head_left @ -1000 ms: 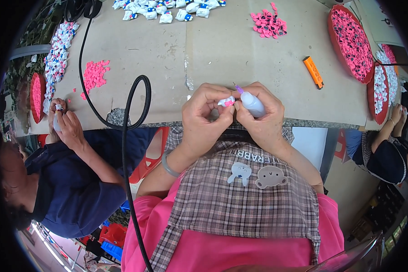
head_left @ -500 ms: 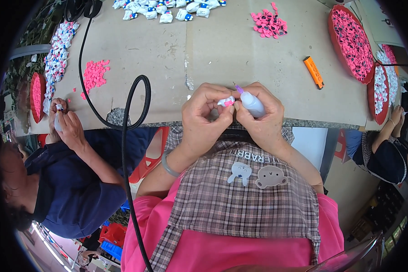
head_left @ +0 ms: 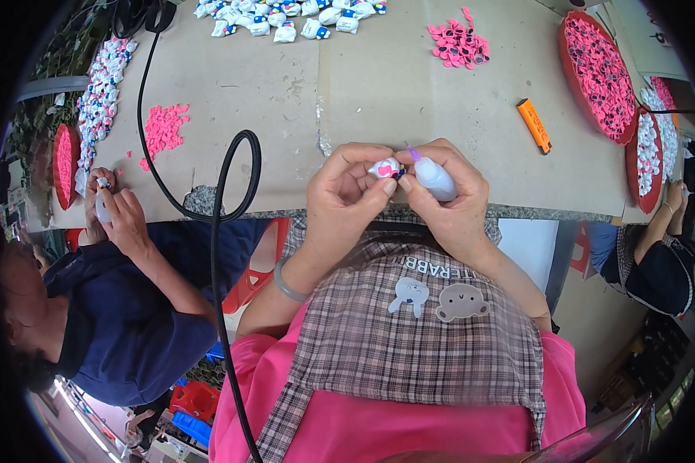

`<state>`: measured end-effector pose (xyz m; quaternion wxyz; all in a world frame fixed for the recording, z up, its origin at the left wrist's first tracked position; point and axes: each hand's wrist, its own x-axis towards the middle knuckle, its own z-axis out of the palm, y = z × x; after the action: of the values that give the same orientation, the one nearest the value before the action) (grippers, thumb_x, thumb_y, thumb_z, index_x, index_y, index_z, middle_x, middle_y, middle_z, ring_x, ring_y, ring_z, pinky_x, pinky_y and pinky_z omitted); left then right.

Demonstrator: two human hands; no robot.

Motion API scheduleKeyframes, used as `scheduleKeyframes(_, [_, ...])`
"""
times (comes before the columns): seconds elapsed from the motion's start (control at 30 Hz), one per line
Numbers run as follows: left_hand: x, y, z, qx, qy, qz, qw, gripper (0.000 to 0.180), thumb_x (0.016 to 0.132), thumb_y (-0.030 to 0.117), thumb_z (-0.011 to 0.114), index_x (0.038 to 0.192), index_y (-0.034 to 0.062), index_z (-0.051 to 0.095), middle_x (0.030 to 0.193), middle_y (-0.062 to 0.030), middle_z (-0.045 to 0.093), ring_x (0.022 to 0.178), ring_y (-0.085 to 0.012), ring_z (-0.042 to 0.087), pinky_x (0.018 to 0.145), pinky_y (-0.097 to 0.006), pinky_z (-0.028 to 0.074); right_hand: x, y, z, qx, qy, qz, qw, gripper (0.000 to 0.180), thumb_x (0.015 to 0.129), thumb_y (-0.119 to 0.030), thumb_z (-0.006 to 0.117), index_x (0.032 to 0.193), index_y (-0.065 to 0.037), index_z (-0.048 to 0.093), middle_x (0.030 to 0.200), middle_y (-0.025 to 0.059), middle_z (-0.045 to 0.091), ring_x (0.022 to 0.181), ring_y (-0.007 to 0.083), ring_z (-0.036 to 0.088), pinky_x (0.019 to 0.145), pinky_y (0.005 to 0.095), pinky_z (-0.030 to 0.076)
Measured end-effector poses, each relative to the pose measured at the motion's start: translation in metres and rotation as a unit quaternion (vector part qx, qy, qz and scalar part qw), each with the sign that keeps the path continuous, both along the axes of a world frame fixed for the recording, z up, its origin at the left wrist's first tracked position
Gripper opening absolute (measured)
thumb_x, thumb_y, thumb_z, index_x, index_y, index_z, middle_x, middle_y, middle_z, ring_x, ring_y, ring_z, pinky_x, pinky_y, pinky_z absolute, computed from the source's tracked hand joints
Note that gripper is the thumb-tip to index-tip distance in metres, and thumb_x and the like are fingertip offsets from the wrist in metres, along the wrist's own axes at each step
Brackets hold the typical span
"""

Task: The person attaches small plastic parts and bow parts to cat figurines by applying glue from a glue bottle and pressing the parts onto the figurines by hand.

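Note:
Pinched between the fingertips of my left hand (head_left: pixel 341 185) is a small white figurine (head_left: pixel 384 168) with pink and dark blue parts. My right hand (head_left: pixel 457 197) grips a translucent squeeze bottle (head_left: pixel 435 182) with a purple nozzle (head_left: pixel 415 154) that points up and away from me. Thumb and forefinger of the right hand also meet the figurine's right side, by its dark blue part. Both hands are held close together over the table's near edge. What the squeeze bottle contains cannot be made out.
White-and-blue figurines (head_left: pixel 286 17) lie at the far side of the table (head_left: pixel 270 92). Pink pieces sit in a right pile (head_left: pixel 459 42), a left pile (head_left: pixel 163 130) and a red tray (head_left: pixel 594 77). An orange lighter (head_left: pixel 533 126) and a looping black cable (head_left: pixel 220 208) are nearby. A co-worker (head_left: pixel 131 309) sits left.
The figurine has been turned in my fingers, so more of its pink patch and a dark blue part show. The bottle's nozzle has shifted slightly right, away from the figurine.

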<state>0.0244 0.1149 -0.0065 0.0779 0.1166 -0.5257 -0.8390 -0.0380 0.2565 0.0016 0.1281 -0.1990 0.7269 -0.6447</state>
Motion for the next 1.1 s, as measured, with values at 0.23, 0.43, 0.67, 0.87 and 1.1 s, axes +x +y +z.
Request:
scheduleKeyframes(0.23, [0.001,-0.021,-0.010,0.204,-0.013,-0.093,0.974,0.033,0.092,0.011,0.057,0.123,-0.0023,0.054,0.110,-0.0164,0.063,0.077,-0.0094,0.058,0.066,-0.020,0.048,-0.002,0.008,0.009,-0.011,-0.021,-0.007,1.000,0.024,0.079,0.004,0.066,0.102,-0.001,0.063,0.090,0.0050,0.060,0.077,0.0094,0.057,0.066,0.0223,0.046])
scheduleKeyframes(0.43, [0.001,-0.021,-0.013,0.323,0.002,-0.125,0.938,0.035,0.093,0.012,0.056,0.125,-0.0029,0.053,0.112,-0.0184,0.062,0.076,-0.0089,0.057,0.068,-0.020,0.050,-0.002,0.013,0.008,-0.011,-0.032,-0.012,0.999,0.024,0.079,0.004,0.066,0.102,-0.002,0.063,0.090,0.0050,0.060,0.078,0.0089,0.058,0.066,0.0218,0.046])
scheduleKeyframes(0.67, [0.002,-0.023,-0.012,0.328,-0.002,-0.106,0.939,0.041,0.092,0.011,0.058,0.128,-0.0052,0.049,0.114,-0.0231,0.060,0.087,-0.0118,0.059,0.072,-0.021,0.049,-0.002,0.013,0.001,0.005,-0.029,-0.007,1.000,0.023,0.080,0.003,0.065,0.102,-0.002,0.063,0.092,0.0052,0.061,0.079,0.0088,0.058,0.067,0.0217,0.046])
scheduleKeyframes(0.87, [0.000,-0.021,-0.007,0.283,-0.020,-0.103,0.953,0.032,0.093,0.011,0.055,0.121,-0.0035,0.055,0.106,-0.0157,0.062,0.080,-0.0082,0.056,0.072,-0.020,0.049,-0.004,0.013,0.001,0.000,-0.028,-0.005,1.000,0.023,0.081,0.002,0.066,0.103,-0.003,0.063,0.089,0.0040,0.059,0.078,0.0088,0.057,0.067,0.0219,0.045])
scheduleKeyframes(1.1, [0.001,-0.016,-0.003,0.202,-0.045,-0.096,0.974,0.025,0.094,0.012,0.054,0.114,-0.0022,0.059,0.098,-0.0067,0.060,0.081,-0.0051,0.050,0.068,-0.017,0.041,-0.005,0.008,0.000,-0.021,-0.058,0.018,0.998,0.022,0.082,-0.002,0.067,0.103,-0.003,0.063,0.086,0.0026,0.057,0.078,0.0088,0.055,0.068,0.0222,0.044])
